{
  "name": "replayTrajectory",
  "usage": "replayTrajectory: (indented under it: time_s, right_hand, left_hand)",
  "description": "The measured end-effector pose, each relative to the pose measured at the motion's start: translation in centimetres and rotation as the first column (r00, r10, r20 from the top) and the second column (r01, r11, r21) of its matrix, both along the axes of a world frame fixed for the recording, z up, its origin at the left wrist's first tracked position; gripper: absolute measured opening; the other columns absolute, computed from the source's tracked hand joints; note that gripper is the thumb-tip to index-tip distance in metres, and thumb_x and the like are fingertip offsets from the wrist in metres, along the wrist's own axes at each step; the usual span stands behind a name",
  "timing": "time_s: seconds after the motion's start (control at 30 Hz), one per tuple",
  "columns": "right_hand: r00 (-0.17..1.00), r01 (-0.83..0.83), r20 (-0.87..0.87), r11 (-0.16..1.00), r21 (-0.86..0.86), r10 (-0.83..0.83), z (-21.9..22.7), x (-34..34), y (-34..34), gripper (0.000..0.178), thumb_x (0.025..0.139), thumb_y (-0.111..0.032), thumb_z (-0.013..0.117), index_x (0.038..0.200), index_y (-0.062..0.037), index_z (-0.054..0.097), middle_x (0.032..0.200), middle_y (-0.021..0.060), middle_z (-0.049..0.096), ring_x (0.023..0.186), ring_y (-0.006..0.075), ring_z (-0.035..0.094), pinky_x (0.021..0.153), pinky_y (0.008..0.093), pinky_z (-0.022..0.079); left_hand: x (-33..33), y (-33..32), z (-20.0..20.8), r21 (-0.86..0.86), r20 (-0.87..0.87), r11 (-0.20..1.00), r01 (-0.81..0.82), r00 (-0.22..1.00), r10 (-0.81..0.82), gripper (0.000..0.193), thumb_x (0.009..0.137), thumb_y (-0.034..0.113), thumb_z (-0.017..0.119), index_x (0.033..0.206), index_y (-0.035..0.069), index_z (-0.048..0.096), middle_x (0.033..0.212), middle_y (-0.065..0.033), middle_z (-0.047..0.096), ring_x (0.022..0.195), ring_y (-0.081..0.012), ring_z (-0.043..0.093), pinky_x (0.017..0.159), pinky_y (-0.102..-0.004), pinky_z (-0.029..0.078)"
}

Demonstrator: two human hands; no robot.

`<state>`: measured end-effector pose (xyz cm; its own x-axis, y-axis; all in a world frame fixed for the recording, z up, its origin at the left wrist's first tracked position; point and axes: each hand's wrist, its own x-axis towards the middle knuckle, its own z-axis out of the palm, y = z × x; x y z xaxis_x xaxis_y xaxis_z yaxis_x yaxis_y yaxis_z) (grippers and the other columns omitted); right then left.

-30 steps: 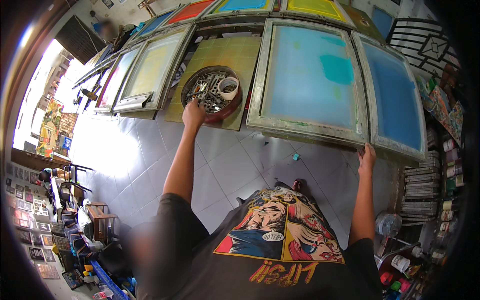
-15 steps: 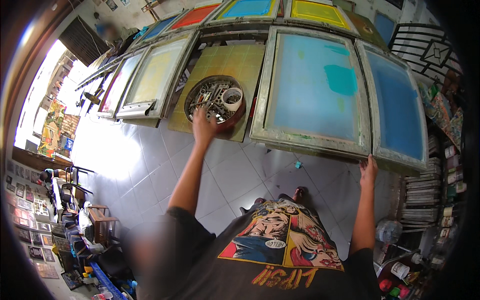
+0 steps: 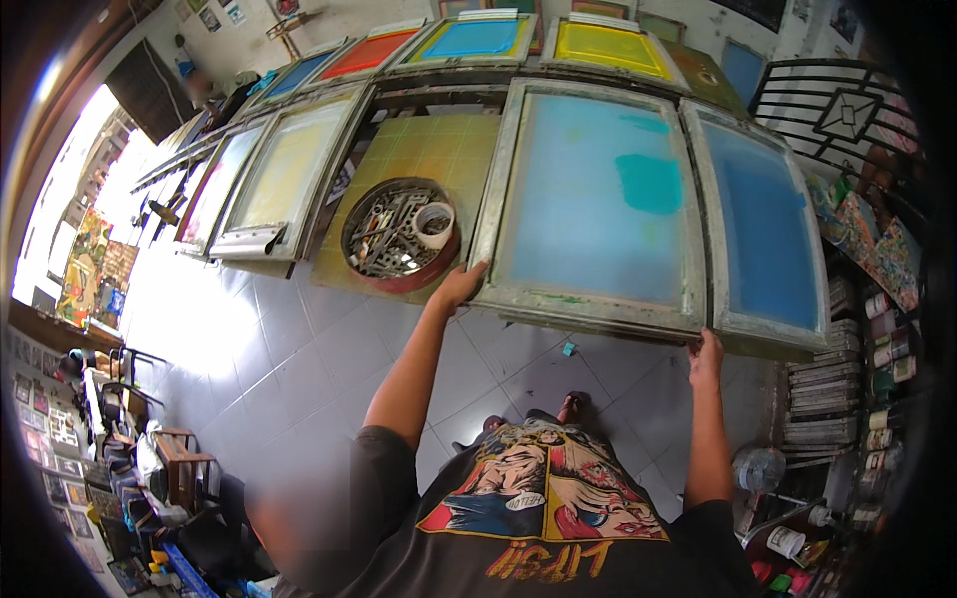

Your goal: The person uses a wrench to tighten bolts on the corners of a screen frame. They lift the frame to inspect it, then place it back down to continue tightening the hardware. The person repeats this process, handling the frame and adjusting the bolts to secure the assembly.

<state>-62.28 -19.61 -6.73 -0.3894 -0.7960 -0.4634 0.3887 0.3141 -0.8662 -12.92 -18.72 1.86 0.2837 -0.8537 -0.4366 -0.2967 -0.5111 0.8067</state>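
A large screen-printing frame with pale blue mesh lies before me, a teal patch of ink on its right half. My left hand is closed on its near left corner, the thumb along the edge. At its near right corner my right hand grips the edge, the fingers partly hidden beneath. To the left of the frame, a round reddish pan full of loose metal hardware stands on a greenish board. A white cup of small parts sits in the pan.
A darker blue screen frame adjoins on the right. A yellowish screen frame lies left of the pan. More coloured screens, including a red one, line the far side. Grey floor tiles lie below, and a teal scrap is on them.
My left hand has left the pan of hardware, moved right and taken hold of the frame's near left corner. My right hand stays at the near right corner. The view has shifted slightly.
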Motion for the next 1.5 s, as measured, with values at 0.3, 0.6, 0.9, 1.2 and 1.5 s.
replayTrajectory:
  time_s: [0.3,0.6,0.9,1.2,1.5]
  right_hand:
    - [0.862,-0.455,-0.144,0.868,0.2,0.486,6.3,-0.1,-1.8,0.065,0.085,-0.06,0.051,0.124,-0.0072,0.053,0.098,0.0073,0.058,0.083,0.0169,0.054,0.073,0.0321,0.041]
    - [0.784,-0.475,-0.342,0.855,0.206,0.518,6.5,2.5,-4.1,0.082,0.089,-0.061,0.042,0.137,0.0051,0.035,0.14,0.0198,0.037,0.127,0.0288,0.037,0.103,0.0386,0.028]
    - [0.809,-0.405,-0.389,0.897,0.175,0.441,2.8,1.8,2.7,0.065,0.093,-0.056,0.04,0.098,0.0073,0.057,0.072,0.0015,0.037,0.071,0.0167,0.037,0.077,0.0373,0.037]
    - [0.828,-0.477,-0.239,0.862,0.173,0.507,3.0,1.3,1.6,0.079,0.092,-0.056,0.043,0.141,0.0035,0.027,0.149,0.0197,0.021,0.139,0.0322,0.017,0.112,0.0414,0.015]
    - [0.814,-0.379,-0.348,0.879,0.29,0.465,2.8,0.3,4.3,0.077,0.091,-0.058,0.039,0.145,-0.0052,0.023,0.15,0.0141,0.021,0.138,0.0315,0.019,0.11,0.0432,0.018]
  left_hand:
    - [1.9,-0.9,-0.6,0.204,-0.035,0.973,-0.11,0.992,0.12,0.098,0.075,0.066,0.058,0.124,-0.018,0.043,0.121,-0.0291,0.051,0.109,-0.0378,0.052,0.083,-0.0501,0.044]
    - [2.1,-2.1,-2.3,-0.017,0.152,0.992,-0.123,0.981,0.124,0.089,0.077,0.062,0.06,0.112,-0.02,0.051,0.103,-0.0298,0.059,0.097,-0.0315,0.059,0.073,-0.0409,0.049]
    - [1.5,3.7,-3.2,-0.169,0.193,0.984,-0.064,0.976,0.097,0.066,0.083,0.049,0.061,0.1,-0.015,0.06,0.094,-0.0285,0.064,0.095,-0.0327,0.063,0.081,-0.0379,0.047]
    - [1.1,3.4,-2.5,-0.07,0.258,0.994,-0.084,0.961,0.099,0.074,0.081,0.055,0.059,0.098,-0.017,0.059,0.09,-0.031,0.063,0.092,-0.0378,0.064,0.079,-0.0415,0.048]
    - [0.3,6.9,-3.0,-0.086,0.359,0.991,-0.104,0.925,0.128,0.078,0.08,0.061,0.055,0.093,-0.016,0.06,0.087,-0.0366,0.06,0.089,-0.0449,0.061,0.078,-0.047,0.047]
